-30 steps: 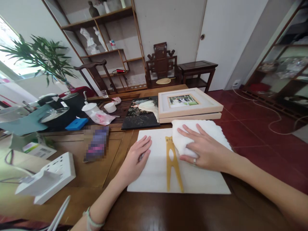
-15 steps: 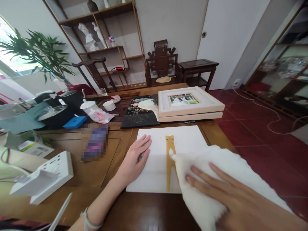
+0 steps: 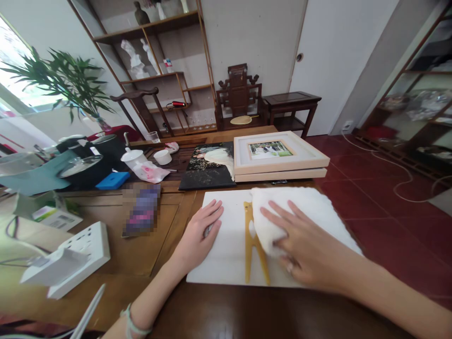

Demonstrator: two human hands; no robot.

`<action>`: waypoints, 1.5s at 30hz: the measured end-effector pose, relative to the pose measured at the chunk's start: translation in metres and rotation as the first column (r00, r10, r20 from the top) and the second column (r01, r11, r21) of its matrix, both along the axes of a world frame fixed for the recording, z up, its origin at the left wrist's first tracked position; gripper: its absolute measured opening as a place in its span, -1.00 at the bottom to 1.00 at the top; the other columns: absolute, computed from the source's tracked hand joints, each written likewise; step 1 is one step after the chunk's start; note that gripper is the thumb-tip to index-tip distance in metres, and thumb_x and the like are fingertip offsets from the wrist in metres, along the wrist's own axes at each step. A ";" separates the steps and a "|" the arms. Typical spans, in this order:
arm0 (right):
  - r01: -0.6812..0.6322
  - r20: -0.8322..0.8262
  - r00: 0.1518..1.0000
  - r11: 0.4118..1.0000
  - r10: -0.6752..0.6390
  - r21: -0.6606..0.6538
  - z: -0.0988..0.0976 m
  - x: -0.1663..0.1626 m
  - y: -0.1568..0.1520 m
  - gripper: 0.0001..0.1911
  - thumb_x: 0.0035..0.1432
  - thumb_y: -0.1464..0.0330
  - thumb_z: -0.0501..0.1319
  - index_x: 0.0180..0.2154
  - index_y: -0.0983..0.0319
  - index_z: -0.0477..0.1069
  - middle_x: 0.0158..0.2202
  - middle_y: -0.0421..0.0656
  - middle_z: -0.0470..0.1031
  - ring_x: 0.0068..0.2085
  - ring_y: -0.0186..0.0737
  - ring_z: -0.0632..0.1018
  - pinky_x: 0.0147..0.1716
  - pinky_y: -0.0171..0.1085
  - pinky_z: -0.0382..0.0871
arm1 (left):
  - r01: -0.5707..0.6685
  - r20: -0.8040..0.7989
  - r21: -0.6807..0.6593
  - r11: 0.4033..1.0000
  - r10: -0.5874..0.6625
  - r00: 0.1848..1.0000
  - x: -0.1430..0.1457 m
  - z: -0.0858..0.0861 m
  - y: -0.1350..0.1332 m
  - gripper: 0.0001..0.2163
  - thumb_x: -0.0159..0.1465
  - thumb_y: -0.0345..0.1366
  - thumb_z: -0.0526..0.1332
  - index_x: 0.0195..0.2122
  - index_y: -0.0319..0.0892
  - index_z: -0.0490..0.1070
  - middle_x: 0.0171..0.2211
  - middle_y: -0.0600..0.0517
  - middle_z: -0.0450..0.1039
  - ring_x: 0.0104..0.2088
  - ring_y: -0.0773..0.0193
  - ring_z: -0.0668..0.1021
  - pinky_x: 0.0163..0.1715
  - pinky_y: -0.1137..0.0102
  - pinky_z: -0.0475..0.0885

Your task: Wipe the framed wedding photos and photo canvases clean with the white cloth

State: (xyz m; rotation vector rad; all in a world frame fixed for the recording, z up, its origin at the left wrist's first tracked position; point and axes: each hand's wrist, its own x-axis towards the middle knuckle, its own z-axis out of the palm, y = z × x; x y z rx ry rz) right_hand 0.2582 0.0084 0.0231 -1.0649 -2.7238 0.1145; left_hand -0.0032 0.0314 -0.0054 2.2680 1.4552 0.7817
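A white board (image 3: 226, 254) lies on the wooden table in front of me. My left hand (image 3: 203, 230) rests on its left part, palm down with the fingers stretched out. On the middle of the board is a flat yellow two-legged piece (image 3: 249, 256) with a cat-like top and an oval opening. My right hand (image 3: 300, 235) presses a white cloth (image 3: 318, 207) onto the right side of the board, its fingers spread on top and the lower part bunched beneath the palm. The cloth touches or covers the piece's upper right edge.
Behind the board lie a dark picture panel (image 3: 208, 174) and stacked pale frames (image 3: 282, 173). To the left are a white power strip (image 3: 95, 247), a blue block (image 3: 113, 180), a white cup (image 3: 162, 157) and a black pot (image 3: 84, 172).
My right hand has moved the cloth forward and left, up the board beside the yellow piece, uncovering its right leg. My left hand stays in place on the board.
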 end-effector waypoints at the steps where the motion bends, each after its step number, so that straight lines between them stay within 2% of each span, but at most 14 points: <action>1: -0.022 -0.007 1.000 1.000 0.022 -0.021 0.000 0.000 -0.015 -0.89 -0.05 0.39 0.21 -0.51 0.21 0.52 0.21 0.10 0.20 0.23 0.32 0.12 0.10 0.34 0.00 | -0.003 0.001 0.000 1.000 0.003 1.000 0.000 0.000 0.000 -0.66 0.32 -0.27 0.03 0.08 -0.15 0.36 0.17 -0.06 0.27 0.22 0.12 0.24 0.19 0.09 0.17; 4: -0.053 -0.070 0.996 0.999 0.053 0.004 -0.002 0.003 -0.052 -0.89 -0.02 0.35 0.21 -0.49 0.16 0.52 0.20 0.00 0.23 0.21 0.21 0.21 0.13 0.19 0.12 | -0.009 0.000 0.003 1.000 0.009 1.000 0.000 -0.001 0.001 -0.66 0.31 -0.26 0.03 0.08 -0.17 0.36 0.17 -0.06 0.27 0.22 0.13 0.25 0.19 0.10 0.17; 7: -0.021 -0.107 0.994 0.999 0.016 -0.043 -0.001 0.005 -0.057 -0.89 -0.04 0.39 0.20 -0.50 0.16 0.51 0.21 -0.05 0.23 0.22 0.15 0.20 0.17 0.12 0.09 | -0.012 0.000 0.010 1.000 0.012 1.000 0.001 -0.001 0.000 -0.65 0.31 -0.26 0.03 0.08 -0.19 0.36 0.17 -0.07 0.27 0.22 0.12 0.25 0.19 0.10 0.17; 11: 0.089 -0.087 0.991 0.989 -0.100 -0.122 0.002 -0.001 -0.018 -0.85 -0.03 0.45 0.12 -0.47 0.25 0.47 0.22 0.04 0.22 0.26 0.18 0.10 0.18 0.21 -0.04 | -0.013 0.000 -0.002 1.000 0.013 1.000 0.001 0.000 0.000 -0.65 0.31 -0.25 0.03 0.09 -0.19 0.34 0.17 -0.07 0.27 0.22 0.12 0.25 0.19 0.10 0.17; 17: 0.207 -0.124 0.969 0.976 -0.215 -0.071 0.003 -0.028 0.034 -0.71 0.09 0.47 0.00 -0.22 0.35 0.45 0.20 0.15 0.23 0.26 0.22 0.08 0.16 0.25 -0.05 | -0.010 0.004 -0.008 1.000 0.010 1.000 0.000 0.001 0.000 -0.65 0.31 -0.25 0.04 0.09 -0.18 0.34 0.17 -0.05 0.27 0.21 0.14 0.26 0.20 0.11 0.16; 19: 0.149 -0.113 0.981 0.986 -0.156 -0.068 0.003 -0.038 0.026 -0.74 0.07 0.45 0.05 -0.25 0.34 0.47 0.22 0.17 0.18 0.26 0.29 0.06 0.14 0.28 -0.08 | -0.012 0.011 -0.008 1.000 0.012 1.000 0.000 0.001 0.000 -0.65 0.31 -0.25 0.04 0.09 -0.18 0.35 0.16 -0.05 0.28 0.21 0.15 0.26 0.20 0.11 0.17; 23: -0.120 -0.129 0.984 0.993 0.120 0.009 -0.010 -0.051 -0.021 -0.81 0.01 0.30 0.19 -0.37 0.26 0.52 0.22 0.12 0.19 0.23 0.42 0.09 0.08 0.39 -0.04 | -0.005 0.024 -0.006 1.000 0.006 1.000 -0.001 0.000 0.000 -0.66 0.31 -0.26 0.04 0.08 -0.16 0.35 0.16 -0.04 0.28 0.21 0.15 0.27 0.20 0.11 0.17; 26: -0.229 -0.124 0.961 0.962 0.247 0.146 -0.018 -0.052 -0.047 -0.72 0.07 0.28 0.17 -0.22 0.27 0.52 0.17 0.05 0.29 0.20 0.30 0.21 0.09 0.27 0.13 | 0.004 0.031 -0.005 1.000 -0.004 1.000 -0.001 -0.001 0.001 -0.66 0.31 -0.27 0.03 0.08 -0.15 0.35 0.16 -0.03 0.28 0.22 0.17 0.25 0.21 0.12 0.15; 28: -0.264 -0.123 0.954 0.960 0.274 0.091 -0.014 -0.050 -0.046 -0.70 0.07 0.25 0.16 -0.20 0.24 0.51 0.18 0.01 0.28 0.20 0.24 0.22 0.11 0.22 0.13 | 0.005 0.029 -0.006 1.000 -0.005 1.000 -0.001 -0.001 0.001 -0.66 0.31 -0.27 0.03 0.09 -0.14 0.35 0.17 -0.02 0.27 0.22 0.16 0.25 0.21 0.12 0.15; 33: -0.126 -0.165 0.981 0.980 0.101 -0.150 0.008 -0.048 0.009 -0.80 0.05 0.34 0.13 -0.35 0.25 0.49 0.20 0.06 0.24 0.27 0.18 0.09 0.19 0.22 -0.14 | -0.009 0.028 -0.027 1.000 0.009 1.000 0.001 0.003 0.000 -0.66 0.31 -0.25 0.03 0.07 -0.14 0.37 0.16 -0.03 0.28 0.21 0.13 0.26 0.20 0.11 0.16; 36: -0.004 -0.153 0.988 0.986 -0.021 -0.165 0.008 -0.056 0.037 -0.74 0.09 0.39 0.05 -0.26 0.30 0.47 0.18 0.09 0.27 0.27 0.13 0.07 0.19 0.22 -0.17 | -0.017 0.056 -0.022 1.000 0.018 0.998 0.001 0.005 -0.002 -0.65 0.33 -0.24 0.01 0.08 -0.16 0.36 0.15 -0.03 0.30 0.21 0.13 0.27 0.20 0.14 0.17; 39: 0.049 -0.125 0.990 0.991 -0.065 -0.127 0.004 -0.068 0.037 -0.70 0.10 0.37 0.05 -0.19 0.32 0.46 0.19 0.13 0.24 0.27 0.22 0.04 0.16 0.28 -0.21 | -0.052 0.136 0.036 0.998 0.047 0.990 0.000 0.006 -0.005 -0.62 0.35 -0.25 -0.04 0.15 -0.20 0.27 0.18 -0.04 0.25 0.21 0.17 0.27 0.20 0.19 0.17; 42: -0.121 -0.118 0.987 0.990 0.111 -0.075 0.008 -0.078 0.016 -0.72 0.06 0.34 0.11 -0.24 0.28 0.50 0.18 0.13 0.24 0.25 0.28 0.08 0.14 0.30 -0.22 | -0.081 0.215 0.087 0.993 0.061 0.975 0.000 0.007 -0.007 -0.61 0.37 -0.26 -0.10 0.18 -0.22 0.21 0.21 -0.04 0.20 0.22 0.21 0.26 0.21 0.22 0.14; 45: -0.393 -0.115 0.917 0.916 0.383 -0.079 0.018 -0.078 -0.005 -0.78 0.01 0.30 0.16 -0.31 0.22 0.51 0.10 0.03 0.35 0.19 0.17 0.23 0.17 0.20 -0.15 | -0.098 0.266 0.099 0.990 0.068 0.961 -0.001 0.006 -0.008 -0.62 0.38 -0.25 -0.11 0.14 -0.21 0.27 0.19 -0.03 0.24 0.20 0.20 0.28 0.21 0.22 0.15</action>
